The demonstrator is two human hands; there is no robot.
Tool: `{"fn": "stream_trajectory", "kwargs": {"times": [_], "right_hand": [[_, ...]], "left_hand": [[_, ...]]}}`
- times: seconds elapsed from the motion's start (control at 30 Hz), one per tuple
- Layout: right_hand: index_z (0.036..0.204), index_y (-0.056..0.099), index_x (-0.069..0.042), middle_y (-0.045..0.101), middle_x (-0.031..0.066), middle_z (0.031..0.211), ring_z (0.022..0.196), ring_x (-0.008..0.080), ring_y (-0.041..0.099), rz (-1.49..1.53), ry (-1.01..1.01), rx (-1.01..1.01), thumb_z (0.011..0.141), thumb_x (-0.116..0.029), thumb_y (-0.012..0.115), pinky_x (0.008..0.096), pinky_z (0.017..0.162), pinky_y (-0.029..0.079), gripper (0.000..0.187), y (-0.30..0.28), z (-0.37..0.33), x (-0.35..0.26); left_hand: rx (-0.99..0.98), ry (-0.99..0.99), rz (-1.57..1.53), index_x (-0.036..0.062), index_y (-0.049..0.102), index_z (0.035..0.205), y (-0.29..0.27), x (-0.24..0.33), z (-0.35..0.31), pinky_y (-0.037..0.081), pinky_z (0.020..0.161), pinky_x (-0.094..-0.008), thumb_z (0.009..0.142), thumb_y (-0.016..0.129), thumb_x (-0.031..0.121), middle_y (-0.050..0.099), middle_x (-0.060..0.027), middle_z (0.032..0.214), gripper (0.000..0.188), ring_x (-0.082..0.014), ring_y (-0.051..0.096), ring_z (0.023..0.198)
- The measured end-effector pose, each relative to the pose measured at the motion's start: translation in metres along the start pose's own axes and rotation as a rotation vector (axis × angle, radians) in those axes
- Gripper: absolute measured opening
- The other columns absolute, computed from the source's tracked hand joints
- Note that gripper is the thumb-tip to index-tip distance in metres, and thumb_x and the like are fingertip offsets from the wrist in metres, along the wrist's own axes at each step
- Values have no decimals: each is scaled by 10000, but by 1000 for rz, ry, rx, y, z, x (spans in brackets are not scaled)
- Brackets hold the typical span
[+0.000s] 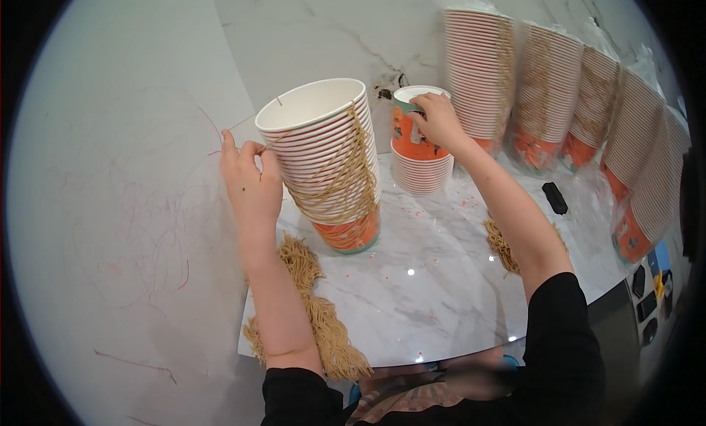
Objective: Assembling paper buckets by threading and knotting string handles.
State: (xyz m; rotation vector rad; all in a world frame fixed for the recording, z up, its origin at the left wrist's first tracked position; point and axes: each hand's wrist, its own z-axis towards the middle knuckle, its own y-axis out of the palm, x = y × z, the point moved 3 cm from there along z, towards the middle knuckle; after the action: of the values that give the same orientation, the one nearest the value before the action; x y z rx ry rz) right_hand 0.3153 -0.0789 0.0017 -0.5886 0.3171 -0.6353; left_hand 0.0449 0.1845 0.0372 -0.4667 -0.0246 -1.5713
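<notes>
A tall stack of white-rimmed paper cups [323, 161] leans slightly in front of me, wound with loose tan yarn [359, 150]. Its lowest cup shows an orange wall with a green base. At its left rim, my left hand [252, 179] has its fingers pinched together, with a strand of the yarn running to them. Farther right, a shorter stack of cups [422, 143] stands upside down, its orange and green cup on top. My right hand [440, 121] grips that top cup by its upturned base, fingers over the edge and thumb against the side.
Several bagged cup stacks [478, 73] line the back and right of the marbled table [412, 301]. Bundles of tan yarn [323, 323] lie by my left forearm and beneath my right forearm. A small black object [554, 198] rests at the right. A wall stands close on the left.
</notes>
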Motion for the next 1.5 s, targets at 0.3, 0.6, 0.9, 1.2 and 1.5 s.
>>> {"fn": "stream_trajectory", "kwargs": {"times": [0.3, 0.6, 0.9, 1.2, 1.5], "right_hand": [[936, 732, 0, 694, 180, 988, 941, 362, 655, 234, 121, 68, 853, -102, 719, 453, 855, 517, 132, -9, 10, -2], [859, 718, -3, 700, 174, 963, 938, 365, 665, 171, 166, 100, 845, -82, 705, 472, 851, 525, 82, -4, 19, 1], [863, 734, 27, 714, 214, 863, 821, 381, 695, 366, 314, 108, 837, -48, 697, 453, 764, 547, 88, -10, 31, 13], [863, 725, 31, 703, 207, 868, 817, 378, 684, 347, 158, 274, 843, -60, 700, 439, 772, 533, 97, -39, 43, -1], [961, 726, -5, 704, 109, 962, 889, 269, 691, 283, -82, 654, 882, -94, 749, 352, 792, 538, 121, -141, 22, -41]], "left_hand": [[-279, -622, -591, -19, 636, 1183, 9, -21, -1, 542, 832, -350, 1034, 539, 266, 740, -160, 1065, 336, -223, 724, 900], [-60, -320, -110, 44, 660, 1207, -7, -4, 0, 506, 943, -396, 999, 624, 263, 706, -141, 1125, 304, -268, 661, 1093], [197, -247, -299, 49, 602, 1274, -13, 2, 3, 427, 1046, -430, 1010, 608, 279, 609, -139, 1287, 351, -308, 558, 1232], [362, -179, -532, -4, 595, 1258, -20, 8, 3, 455, 1008, -321, 1022, 607, 156, 621, -99, 1262, 286, -177, 570, 1168], [303, -85, -785, -8, 592, 1206, -25, 58, -9, 466, 978, -319, 1014, 590, 101, 645, -87, 1191, 220, -171, 587, 1109]]}}
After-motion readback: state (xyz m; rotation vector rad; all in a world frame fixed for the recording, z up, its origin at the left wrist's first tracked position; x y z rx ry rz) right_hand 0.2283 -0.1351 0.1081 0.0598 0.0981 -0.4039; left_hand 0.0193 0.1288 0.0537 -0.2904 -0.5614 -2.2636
